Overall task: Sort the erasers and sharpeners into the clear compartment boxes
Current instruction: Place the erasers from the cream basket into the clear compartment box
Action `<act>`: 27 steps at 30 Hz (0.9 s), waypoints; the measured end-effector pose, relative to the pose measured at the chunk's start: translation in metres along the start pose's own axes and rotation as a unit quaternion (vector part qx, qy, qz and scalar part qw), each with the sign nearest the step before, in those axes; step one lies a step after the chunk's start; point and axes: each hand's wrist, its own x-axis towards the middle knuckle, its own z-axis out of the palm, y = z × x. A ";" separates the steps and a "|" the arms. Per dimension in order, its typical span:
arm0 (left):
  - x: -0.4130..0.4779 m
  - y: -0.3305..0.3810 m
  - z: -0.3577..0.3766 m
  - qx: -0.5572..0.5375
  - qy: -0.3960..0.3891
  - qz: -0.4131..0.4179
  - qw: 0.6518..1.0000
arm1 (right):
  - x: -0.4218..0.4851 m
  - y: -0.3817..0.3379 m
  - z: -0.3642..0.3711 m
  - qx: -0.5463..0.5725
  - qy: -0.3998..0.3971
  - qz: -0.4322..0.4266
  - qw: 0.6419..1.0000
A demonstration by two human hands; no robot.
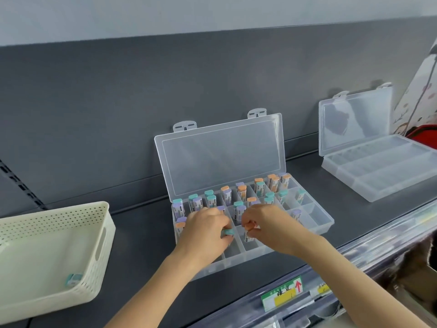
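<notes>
Reaching over a clear plastic compartment box [327,224] with its lid raised, on a dark grey shelf [137,235], two bare hands sit close together. The left hand [203,230] pinches a teal-capped eraser [228,232] in curled fingertips above a front compartment. The right hand [269,224] pinches an orange-capped eraser [248,227], its lower end inside the neighbouring compartment. More capped erasers [241,191] stand upright in the rows behind. A cream perforated plastic basket [99,245] at left holds one teal eraser [73,279].
</notes>
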 end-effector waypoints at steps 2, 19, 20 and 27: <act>0.001 -0.001 0.004 0.018 -0.015 -0.010 1.000 | 0.001 0.002 0.001 -0.006 -0.013 0.000 1.000; -0.005 -0.004 -0.002 0.022 -0.010 -0.010 1.000 | 0.001 0.000 -0.001 0.021 -0.006 0.011 1.000; -0.006 -0.006 -0.004 0.015 -0.007 -0.009 1.000 | 0.001 -0.002 -0.003 0.025 -0.002 0.013 1.000; -0.018 -0.034 -0.040 -0.025 0.037 -0.021 0.999 | 0.004 -0.029 -0.019 0.037 0.036 0.013 0.999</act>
